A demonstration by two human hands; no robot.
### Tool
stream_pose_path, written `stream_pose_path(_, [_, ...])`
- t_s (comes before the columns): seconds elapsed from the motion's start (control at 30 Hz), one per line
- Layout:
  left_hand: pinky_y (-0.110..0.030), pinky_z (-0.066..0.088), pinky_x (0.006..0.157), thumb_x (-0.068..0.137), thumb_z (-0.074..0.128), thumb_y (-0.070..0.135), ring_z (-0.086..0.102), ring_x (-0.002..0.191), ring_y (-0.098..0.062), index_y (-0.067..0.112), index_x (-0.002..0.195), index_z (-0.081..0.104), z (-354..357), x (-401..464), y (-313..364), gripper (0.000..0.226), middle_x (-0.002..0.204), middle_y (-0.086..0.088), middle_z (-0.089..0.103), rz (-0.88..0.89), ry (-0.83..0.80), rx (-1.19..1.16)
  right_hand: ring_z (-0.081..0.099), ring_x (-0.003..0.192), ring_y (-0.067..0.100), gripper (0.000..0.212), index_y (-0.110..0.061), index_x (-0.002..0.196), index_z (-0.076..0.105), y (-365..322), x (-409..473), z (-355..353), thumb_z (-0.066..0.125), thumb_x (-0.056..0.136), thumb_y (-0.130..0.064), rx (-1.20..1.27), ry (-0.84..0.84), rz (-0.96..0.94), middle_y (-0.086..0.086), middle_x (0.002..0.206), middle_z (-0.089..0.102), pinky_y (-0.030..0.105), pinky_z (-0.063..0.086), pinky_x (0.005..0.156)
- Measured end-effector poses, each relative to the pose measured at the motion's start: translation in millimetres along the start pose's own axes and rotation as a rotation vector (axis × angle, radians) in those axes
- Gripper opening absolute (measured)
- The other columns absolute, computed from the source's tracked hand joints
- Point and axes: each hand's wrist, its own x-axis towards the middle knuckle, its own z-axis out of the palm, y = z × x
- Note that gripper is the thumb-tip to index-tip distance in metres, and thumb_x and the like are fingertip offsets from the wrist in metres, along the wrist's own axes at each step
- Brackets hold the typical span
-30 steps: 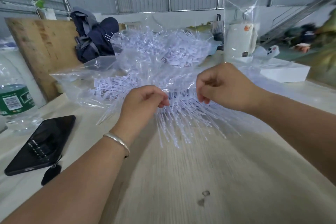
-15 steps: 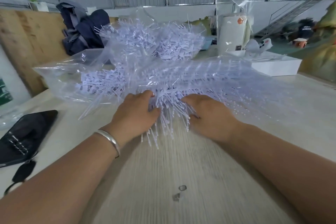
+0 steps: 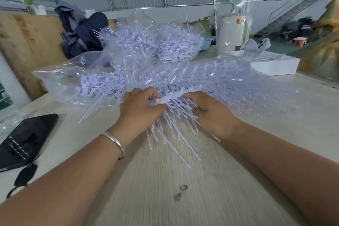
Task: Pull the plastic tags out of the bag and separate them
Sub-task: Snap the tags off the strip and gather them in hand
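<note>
1. Tabletop point(image 3: 183, 207): pale wood-grain surface, carrying every item below.
2. Left hand point(image 3: 141, 108): knuckles up near the middle of the tabletop, fingers curled, thumb and fingertips pinching the white head strip of a bunch of plastic tags point(image 3: 174, 124). Silver bracelet point(image 3: 114, 142) on the wrist.
3. Right hand point(image 3: 211, 110): just beside the left, palm down on the same bunch, fingers bent into the strands; whether it grips them or only presses cannot be told.
4. Plastic tags: thin white strands fanning from between the two hands toward the near edge, lying on the tabletop, outside the bag.
5. Bag point(image 3: 60, 80): clear plastic, lying flat behind the hands and reaching toward the left edge, more tags visible inside it.
6. Second clear bag of tags point(image 3: 156, 46): heaped up behind the first, toward the far edge.
7. Sheet of tags point(image 3: 247, 86): spread under clear film toward the right edge, blurred.
8. Phone point(image 3: 27, 139): black, face up near the left edge, a dark fob point(image 3: 25, 174) beside its near end.
9. White box point(image 3: 275, 65): flat, near the far right corner.
10. White cylinder point(image 3: 232, 32): upright in clear wrapping, at the far edge, just left of the box.
11. Dark clothing point(image 3: 80, 31): bundled at the far left, against a wooden board point(image 3: 27, 42).
12. Two small clear bits point(image 3: 180, 191): close to the near edge.
</note>
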Motion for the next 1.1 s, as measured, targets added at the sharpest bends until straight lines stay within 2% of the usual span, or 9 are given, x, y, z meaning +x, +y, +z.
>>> stream_pose_path(0.1, [-0.029,0.040,0.076,0.077,0.073,0.025,0.052,0.087,-0.014,0.030,0.071,0.063,-10,-3,9,0.013,0.082,0.008,0.060,0.105,0.064,-0.112,0.043,0.116,0.019,0.066,-0.032,0.150,0.022,-3,-1,2,0.049,0.091,-0.015,-0.217,-0.019,-0.071,-0.002,0.133,0.039,0.035,0.045,0.088])
stream_pose_path(0.2, [-0.027,0.038,0.065,0.079,0.074,0.023,0.055,0.066,-0.012,0.022,0.070,0.070,-17,-10,18,0.009,0.075,-0.010,0.066,0.139,-0.110,-0.296,0.038,0.116,0.022,0.078,-0.039,0.150,0.015,-4,-2,1,0.056,0.087,-0.020,-0.313,-0.033,-0.067,0.000,0.131,0.032,0.039,0.050,0.087])
stream_pose_path(0.33, [-0.021,0.042,0.080,0.085,0.068,0.021,0.063,0.080,-0.005,0.024,0.078,0.076,-21,-14,18,0.011,0.083,0.004,0.072,0.125,-0.342,-0.444,0.037,0.108,0.024,0.062,-0.034,0.141,0.035,-3,0,-2,0.055,0.085,-0.013,-0.412,0.039,-0.037,0.004,0.122,0.029,0.038,0.051,0.080])
stream_pose_path(0.5, [-0.018,0.036,0.089,0.098,0.048,0.023,0.053,0.099,-0.006,0.017,0.094,0.067,-8,-14,22,0.020,0.098,0.009,0.061,0.318,0.105,-0.253,0.027,0.127,0.029,0.049,-0.030,0.129,0.041,-9,2,-6,0.058,0.086,-0.016,-0.641,0.049,-0.045,0.009,0.138,0.021,0.034,0.047,0.069])
stream_pose_path(0.63, [-0.003,0.018,0.098,0.106,0.027,0.038,0.034,0.134,-0.002,0.029,0.139,0.051,2,-16,22,0.042,0.142,0.016,0.046,0.367,-0.194,-0.037,0.023,0.135,0.024,0.050,-0.029,0.138,0.037,-13,5,-8,0.052,0.092,-0.017,-0.817,0.011,-0.128,0.002,0.144,0.029,0.035,0.044,0.085])
stream_pose_path(0.7, [-0.016,0.013,0.112,0.104,0.020,0.041,0.022,0.143,-0.002,0.029,0.145,0.043,9,-14,18,0.048,0.153,0.014,0.035,0.281,-0.327,0.009,0.032,0.129,0.022,0.048,-0.026,0.138,0.038,-13,8,-12,0.049,0.093,-0.015,-0.877,-0.024,-0.198,0.000,0.134,0.043,0.034,0.041,0.089])
stream_pose_path(0.77, [-0.026,0.006,0.119,0.104,0.018,0.043,0.013,0.146,-0.002,0.028,0.148,0.038,11,-11,16,0.051,0.156,0.015,0.028,0.239,-0.351,0.044,0.037,0.124,0.022,0.045,-0.024,0.135,0.038,-11,11,-19,0.047,0.092,-0.015,-0.938,-0.051,-0.269,0.000,0.126,0.050,0.035,0.039,0.090])
stream_pose_path(0.9, [-0.022,0.005,0.116,0.105,0.021,0.040,0.012,0.146,-0.001,0.034,0.147,0.036,12,-3,12,0.045,0.156,0.020,0.026,0.215,-0.392,0.074,0.040,0.122,0.021,0.039,-0.026,0.130,0.040,-11,16,-34,0.048,0.092,-0.026,-0.991,-0.110,-0.370,-0.001,0.122,0.054,0.036,0.035,0.093])
stream_pose_path(1.1, [-0.025,0.009,0.119,0.104,0.030,0.039,0.018,0.143,0.002,0.039,0.142,0.042,16,6,2,0.039,0.152,0.026,0.028,0.185,-0.416,-0.023,0.043,0.117,0.018,0.032,-0.023,0.125,0.051,-17,12,-59,0.054,0.094,-0.031,-0.701,-0.347,-0.327,-0.001,0.121,0.049,0.034,0.037,0.097])
